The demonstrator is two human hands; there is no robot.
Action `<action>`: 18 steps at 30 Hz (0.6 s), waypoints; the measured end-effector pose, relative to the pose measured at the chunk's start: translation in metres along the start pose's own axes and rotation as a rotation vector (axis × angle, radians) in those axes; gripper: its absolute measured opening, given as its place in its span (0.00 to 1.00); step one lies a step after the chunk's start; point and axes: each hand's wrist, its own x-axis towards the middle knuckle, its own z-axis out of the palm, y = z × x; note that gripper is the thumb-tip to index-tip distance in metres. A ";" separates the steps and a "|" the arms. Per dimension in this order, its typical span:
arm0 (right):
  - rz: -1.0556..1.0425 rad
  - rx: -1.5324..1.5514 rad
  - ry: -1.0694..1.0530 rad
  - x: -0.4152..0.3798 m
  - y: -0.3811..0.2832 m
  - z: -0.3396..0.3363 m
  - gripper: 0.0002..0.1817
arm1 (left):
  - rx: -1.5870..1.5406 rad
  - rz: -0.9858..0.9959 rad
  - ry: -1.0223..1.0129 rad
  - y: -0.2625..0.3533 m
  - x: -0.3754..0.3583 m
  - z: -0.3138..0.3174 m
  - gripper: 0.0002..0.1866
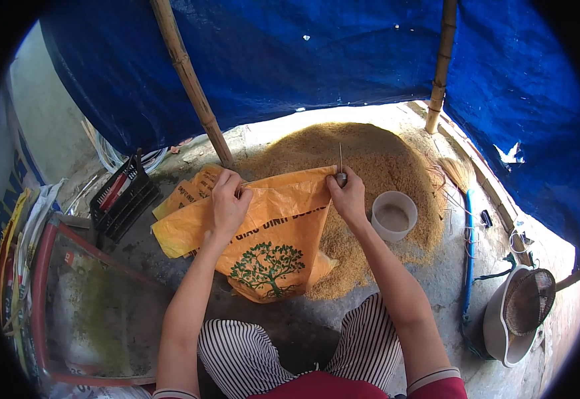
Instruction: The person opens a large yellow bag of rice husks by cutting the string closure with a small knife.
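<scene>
An orange woven sack (270, 229), printed with a green tree and dark lettering, is stretched between my hands above the floor. My left hand (230, 205) is closed on its top edge. My right hand (348, 194) pinches the top right corner and also holds a thin metal spike with a short grey handle (341, 178), its point directed away from me. Behind and right of the sack spreads a heap of golden grain or husks (369, 143). A white plastic tub (391, 235) sits on the heap, right of my right hand.
A black crate (122, 199) and red-framed panel (42, 279) stand left. On the right are a brush (459, 174), blue hose (468, 249) and white bucket (497, 322) with a mesh sieve (536, 296). Bamboo poles (190, 83) and a blue tarp (316, 66) stand behind.
</scene>
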 end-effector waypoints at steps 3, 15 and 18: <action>0.009 0.006 0.004 0.000 -0.001 0.001 0.12 | 0.040 0.032 0.043 0.001 0.001 0.003 0.07; 0.003 -0.013 0.049 0.008 0.015 0.004 0.11 | 0.092 0.053 -0.280 0.008 0.002 -0.026 0.08; 0.019 -0.010 0.052 0.007 0.011 0.003 0.11 | 0.450 0.105 -0.274 0.020 0.003 -0.042 0.13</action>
